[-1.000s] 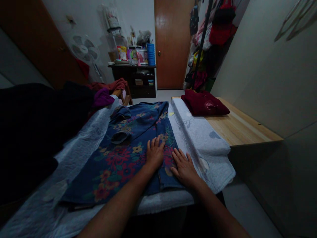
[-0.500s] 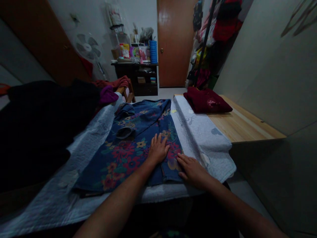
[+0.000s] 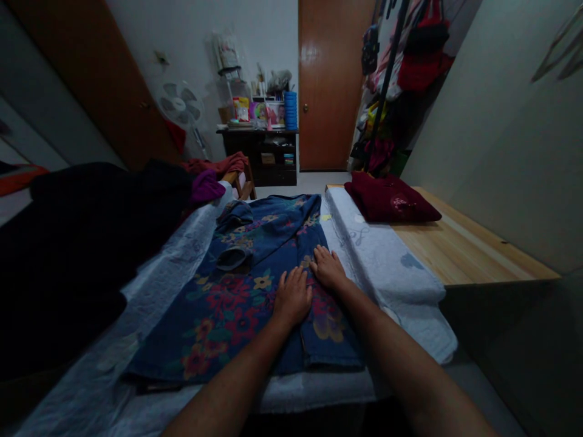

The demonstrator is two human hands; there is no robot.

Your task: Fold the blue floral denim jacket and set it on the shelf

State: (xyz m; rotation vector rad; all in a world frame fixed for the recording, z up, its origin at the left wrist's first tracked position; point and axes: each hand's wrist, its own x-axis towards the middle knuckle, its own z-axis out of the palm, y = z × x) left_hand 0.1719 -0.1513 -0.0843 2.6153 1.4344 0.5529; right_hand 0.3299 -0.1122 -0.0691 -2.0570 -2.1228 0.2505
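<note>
Resting palms-down on floral garment [image 3: 237, 303], left fingers [image 3: 291, 280] nearer wearer.

A folded maroon garment [image 3: 371, 200] (a pale motif marks it) lies partly on a light wooden board [image 3: 483, 243]. To the left, purple cloth [image 3: 207, 185] touches a heap of black fabric [image 3: 91, 243]. Behind, a white fan [image 3: 180, 104] stands near a dark cabinet [image 3: 241, 159], beside a brown door [image 3: 334, 85].
</note>
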